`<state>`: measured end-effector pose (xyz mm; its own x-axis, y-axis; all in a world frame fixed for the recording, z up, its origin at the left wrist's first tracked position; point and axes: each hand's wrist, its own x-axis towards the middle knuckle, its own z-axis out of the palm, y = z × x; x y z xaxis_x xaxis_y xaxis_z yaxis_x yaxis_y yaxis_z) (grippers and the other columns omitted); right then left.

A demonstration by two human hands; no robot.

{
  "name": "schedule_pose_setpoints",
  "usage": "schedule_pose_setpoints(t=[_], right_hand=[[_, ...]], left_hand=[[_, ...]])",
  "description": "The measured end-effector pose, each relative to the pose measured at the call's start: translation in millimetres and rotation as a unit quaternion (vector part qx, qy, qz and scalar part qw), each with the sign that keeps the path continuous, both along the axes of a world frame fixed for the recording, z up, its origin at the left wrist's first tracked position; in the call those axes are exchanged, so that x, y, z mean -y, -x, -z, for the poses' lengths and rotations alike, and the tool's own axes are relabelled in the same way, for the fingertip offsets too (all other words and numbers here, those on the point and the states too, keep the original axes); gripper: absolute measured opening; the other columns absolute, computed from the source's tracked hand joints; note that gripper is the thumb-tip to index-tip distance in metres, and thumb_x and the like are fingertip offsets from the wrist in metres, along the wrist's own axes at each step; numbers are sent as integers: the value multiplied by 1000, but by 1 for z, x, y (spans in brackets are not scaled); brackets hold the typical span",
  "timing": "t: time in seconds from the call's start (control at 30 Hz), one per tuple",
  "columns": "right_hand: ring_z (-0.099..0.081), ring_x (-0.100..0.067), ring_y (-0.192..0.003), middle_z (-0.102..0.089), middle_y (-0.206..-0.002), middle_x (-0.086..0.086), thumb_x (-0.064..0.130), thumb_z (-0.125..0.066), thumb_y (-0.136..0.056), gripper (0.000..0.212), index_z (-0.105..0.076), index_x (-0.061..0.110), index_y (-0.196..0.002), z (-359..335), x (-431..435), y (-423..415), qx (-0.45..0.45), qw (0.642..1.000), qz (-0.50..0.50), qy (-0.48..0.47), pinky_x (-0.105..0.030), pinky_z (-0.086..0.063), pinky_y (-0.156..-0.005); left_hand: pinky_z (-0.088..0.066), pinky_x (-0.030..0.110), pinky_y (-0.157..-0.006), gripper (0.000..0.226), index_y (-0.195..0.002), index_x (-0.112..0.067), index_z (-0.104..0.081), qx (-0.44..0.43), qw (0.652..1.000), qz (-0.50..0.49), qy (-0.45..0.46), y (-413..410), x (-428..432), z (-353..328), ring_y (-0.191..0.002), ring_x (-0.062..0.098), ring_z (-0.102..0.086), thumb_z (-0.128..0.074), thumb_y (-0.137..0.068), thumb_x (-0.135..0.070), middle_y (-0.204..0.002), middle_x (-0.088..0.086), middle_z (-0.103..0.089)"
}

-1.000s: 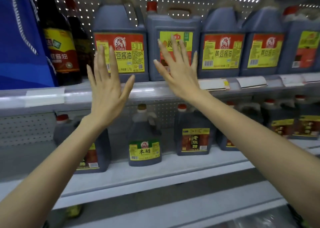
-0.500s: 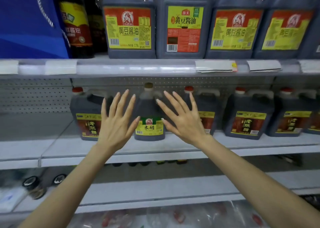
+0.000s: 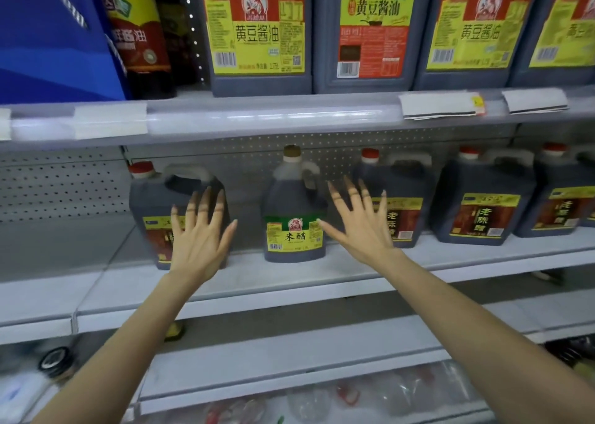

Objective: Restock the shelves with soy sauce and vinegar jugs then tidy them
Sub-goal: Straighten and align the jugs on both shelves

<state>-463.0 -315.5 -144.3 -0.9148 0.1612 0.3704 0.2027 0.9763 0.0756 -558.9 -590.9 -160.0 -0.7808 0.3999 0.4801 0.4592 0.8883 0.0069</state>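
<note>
Nearest the camera, a lower shelf (image 3: 289, 372) is carrying blurred clear packets behind its front edge. Above it, two bare forearms are stretching up toward the middle shelf (image 3: 289, 282).

The left hand (image 3: 198, 243) is spreading its fingers straight, palm facing the shelf, its grip open and holding nothing. It is covering the front of a dark red-capped jug (image 3: 151, 204) standing toward the shelf's left end (whether the fingertips are touching it, I cannot tell). The right hand (image 3: 360, 230) is likewise fanning wide, its grip open and holding nothing, in front of a second dark jug (image 3: 409, 198).

Between the two hands a vinegar jug (image 3: 294, 217) with a green and yellow label and a brown cap is standing upright, set back from the front edge and clear of both palms. The right thumb tip is showing just beside its label. More dark jugs (image 3: 483, 204) are standing toward the shelf's right end.

Farther up, the top shelf (image 3: 257, 124) is bearing paper tags (image 3: 438, 105) on its front edge. On it a row of soy sauce jugs (image 3: 257, 34) with red and yellow labels is standing, with a dark bottle (image 3: 138, 27) and a blue box (image 3: 48, 37) at the left end.
</note>
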Motion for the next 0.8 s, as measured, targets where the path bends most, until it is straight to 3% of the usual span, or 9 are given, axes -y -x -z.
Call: schedule_pose_setpoints(t=[0.1,0.2,0.3,0.4,0.5,0.53,0.7,0.8], right_hand=[[-1,-33,-146,3,-159,-10,77,-15,-83,85,6,29,-150,-4,23,24,-18,998,16,64,-62,-3,-112],[1,-30,-146,11,-159,-4,71,-34,-85,87,12,33,-148,-10,40,47,-44,977,5,207,-58,-6,-115],[-21,-30,-141,-15,-155,-5,57,-54,-86,84,-8,28,-151,-18,47,71,-124,918,-45,373,-50,-26,-112],[-42,-28,-128,-44,-138,-13,30,-61,-90,59,-36,9,-140,-33,49,89,-168,856,-56,486,-23,-32,-95],[-50,-21,-112,-55,-123,-17,19,-57,-93,39,-48,-2,-124,-40,40,97,-167,848,-58,499,-14,-29,-75],[-51,-22,-112,-56,-123,-17,20,-55,-94,36,-50,-2,-122,-41,35,97,-163,849,-56,500,-15,-29,-74],[-54,-29,-110,-59,-119,-20,21,-44,-99,33,-55,-6,-116,-37,19,97,-152,843,-54,513,-17,-31,-70],[-52,-21,-99,-59,-109,-14,21,-43,-100,32,-55,-4,-115,-37,18,95,-136,841,-67,519,-20,-33,-76]], left_hand=[[-4,58,-113,76,-149,-12,-28,8,1000,8,-27,29,18,-8,-144,32,-17,-21,-89,-58,-156,14,-25],[1,51,-114,73,-145,-10,-34,-52,998,43,-20,63,35,-27,-141,37,-22,-44,-89,-57,-153,17,-29],[-14,53,-113,62,-136,-5,-46,-34,997,73,-16,91,43,-61,-133,41,-36,-62,-88,-40,-141,21,-45],[-42,41,-87,52,-114,-7,-58,93,984,147,-25,104,44,-89,-103,33,-55,-56,-83,-49,-110,14,-60],[-35,16,-67,16,-83,-24,-56,177,960,195,-93,111,39,-98,-76,6,-51,-69,-82,-33,-82,-10,-56],[-34,14,-66,17,-79,-29,-55,201,952,202,-114,113,38,-99,-75,0,-49,-72,-81,-27,-80,-13,-55],[-36,13,-68,23,-76,-33,-55,222,938,212,-161,119,37,-98,-75,-1,-51,-75,-79,-20,-80,-15,-58],[-39,23,-80,18,-86,-24,-62,213,937,211,-177,118,36,-96,-86,12,-56,-76,-77,-19,-91,-3,-64]])
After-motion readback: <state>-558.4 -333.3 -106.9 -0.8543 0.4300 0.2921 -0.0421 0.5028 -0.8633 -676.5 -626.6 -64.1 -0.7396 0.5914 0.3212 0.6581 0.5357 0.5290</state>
